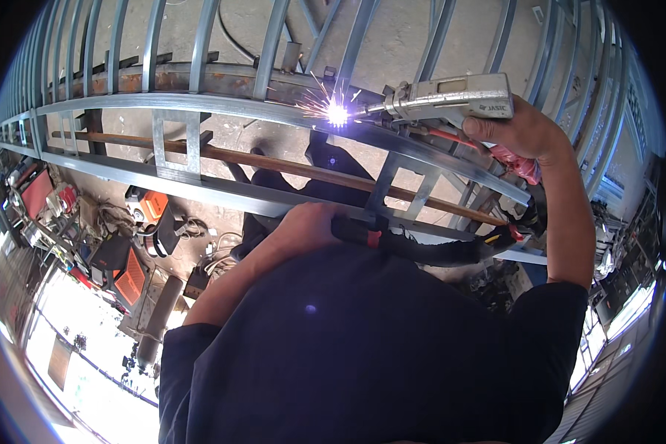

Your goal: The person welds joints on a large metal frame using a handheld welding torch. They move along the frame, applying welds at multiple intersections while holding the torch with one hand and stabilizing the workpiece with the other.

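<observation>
Got a silver-grey, metal-bodied welding gun [451,96] clamped in the bare right hand [514,133], up over the second long rail [170,102] in from the near edge of a shiny silver frame of square metal bars [153,44]. Aimed left, with some crumpled pinkish-red wrapping [519,164] bunched at the grip. Throwing off a blinding white-violet arc [338,115] and a spray of orange sparks [314,107] right at that second rail, just off the nozzle [376,109]. Got the bare left hand [311,224] down at the frame's near edge, next to a thick black tube-shaped thing with a red band [436,250]. Can't tell about those fingers, closed or loose, kinda tucked out of sight. Also got a long, thin rusty-brown metal bar [288,166] running between the two long rails. Wearing a dark navy short-sleeved top [370,348]. Past the frame's near edge on the left, down on the grey concrete floor [522,52], got an orange-and-black boxy machine [154,204], then a bigger black one with an orange panel [129,277], plus a long grey-brown cylinder [160,318]
</observation>
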The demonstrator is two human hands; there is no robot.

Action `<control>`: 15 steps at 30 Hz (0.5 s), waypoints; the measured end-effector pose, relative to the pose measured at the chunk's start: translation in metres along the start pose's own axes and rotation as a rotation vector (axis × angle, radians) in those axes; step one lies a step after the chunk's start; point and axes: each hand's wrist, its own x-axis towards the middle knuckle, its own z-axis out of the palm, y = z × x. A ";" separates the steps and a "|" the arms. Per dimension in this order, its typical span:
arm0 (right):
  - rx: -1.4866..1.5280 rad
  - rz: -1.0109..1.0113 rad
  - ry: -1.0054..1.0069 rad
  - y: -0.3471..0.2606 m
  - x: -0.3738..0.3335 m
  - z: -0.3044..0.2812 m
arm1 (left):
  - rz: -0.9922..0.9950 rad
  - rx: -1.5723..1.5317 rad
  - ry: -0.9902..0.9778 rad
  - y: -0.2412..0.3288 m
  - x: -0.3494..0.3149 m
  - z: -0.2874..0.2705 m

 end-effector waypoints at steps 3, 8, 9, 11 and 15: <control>0.019 -0.013 -0.008 0.005 0.001 0.000 | -0.007 0.011 -0.005 0.002 0.000 -0.002; -0.036 0.097 0.130 0.010 -0.011 -0.006 | -0.059 -0.035 -0.023 0.007 0.000 -0.004; -0.032 0.108 0.135 0.011 -0.018 -0.013 | -0.056 -0.028 -0.046 0.005 0.002 -0.003; -0.017 0.114 0.151 0.021 -0.033 -0.029 | -0.048 -0.036 -0.069 0.009 0.006 -0.003; -0.071 0.180 0.211 0.031 -0.057 -0.041 | 0.071 -0.102 -0.111 0.011 0.021 0.013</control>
